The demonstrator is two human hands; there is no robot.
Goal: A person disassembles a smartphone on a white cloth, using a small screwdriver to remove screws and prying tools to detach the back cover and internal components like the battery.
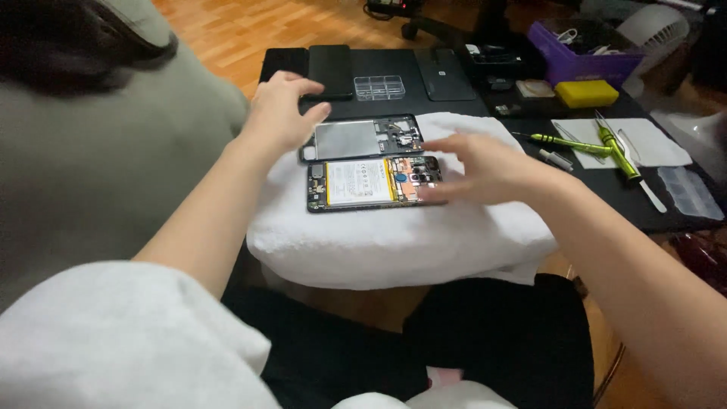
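The fingers (443, 144) of the right hand (485, 168) are spread apart and blurred, held just over the right end of the opened phone (372, 182), which is laid battery-up on a folded white towel (394, 242); whether its edge is touched cannot be told. The left hand (279, 113) is held loosely open, nothing clamped, its fingertips at the left end of the detached phone frame (360, 138) lying just behind the phone on the same towel. The towel is spread on a dark counter (606, 189). To the right, green screwdrivers (598, 145) are laid near a white sheet (651, 142), and a yellow block (586, 93) and purple tray (583, 62) are set farther back.
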